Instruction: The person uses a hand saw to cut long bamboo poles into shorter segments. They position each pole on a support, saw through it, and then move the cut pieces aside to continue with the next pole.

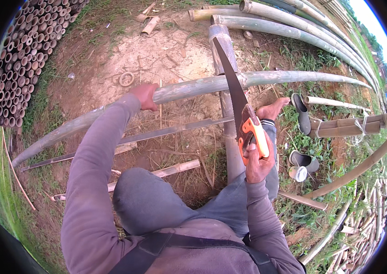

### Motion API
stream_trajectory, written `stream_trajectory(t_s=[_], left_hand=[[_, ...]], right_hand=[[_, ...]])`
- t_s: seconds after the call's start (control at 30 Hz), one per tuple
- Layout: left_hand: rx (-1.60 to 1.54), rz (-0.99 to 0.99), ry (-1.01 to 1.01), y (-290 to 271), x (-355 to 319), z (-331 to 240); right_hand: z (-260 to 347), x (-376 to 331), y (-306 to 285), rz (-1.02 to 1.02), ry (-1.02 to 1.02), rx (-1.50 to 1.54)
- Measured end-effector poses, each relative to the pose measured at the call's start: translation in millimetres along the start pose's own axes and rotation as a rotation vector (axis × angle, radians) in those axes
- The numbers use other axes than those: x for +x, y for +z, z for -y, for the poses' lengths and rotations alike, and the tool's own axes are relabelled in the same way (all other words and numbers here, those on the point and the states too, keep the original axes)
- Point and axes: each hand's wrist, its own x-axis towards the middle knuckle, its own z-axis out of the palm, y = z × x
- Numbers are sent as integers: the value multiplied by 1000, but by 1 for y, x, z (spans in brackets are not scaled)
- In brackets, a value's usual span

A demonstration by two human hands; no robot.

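Note:
A long green-grey bamboo pole (193, 89) lies crosswise in front of me, bending toward both sides of the view. My left hand (145, 96) is closed over it, left of the middle. In my right hand (259, 160) is a handsaw (233, 86), gripped by its orange and white handle. The dark blade points up and away, passing in front of the pole where it crosses a thicker bamboo support (230, 146). Whether the teeth touch the pole I cannot tell. My bare foot (273, 108) is beside the support, just below the pole.
Cut bamboo rings are stacked (22, 64) at the far left. Several long poles (289, 32) lie at the back right. Split strips (175, 169) lie near my knees. Two dark shoes (301, 114), a white-lidded cup (298, 173) and a tied bamboo bundle (346, 128) are to the right.

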Motion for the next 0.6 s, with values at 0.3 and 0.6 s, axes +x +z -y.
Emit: stream_trajectory(t_s=[0.3,0.6], left_hand=[[-442,224,-62,-26,25,20],[-76,-40,43,-7,5,2]], right_hand=[[-16,-5,13,10,-126,-126],[-12,-11,-2,71,147,-158]])
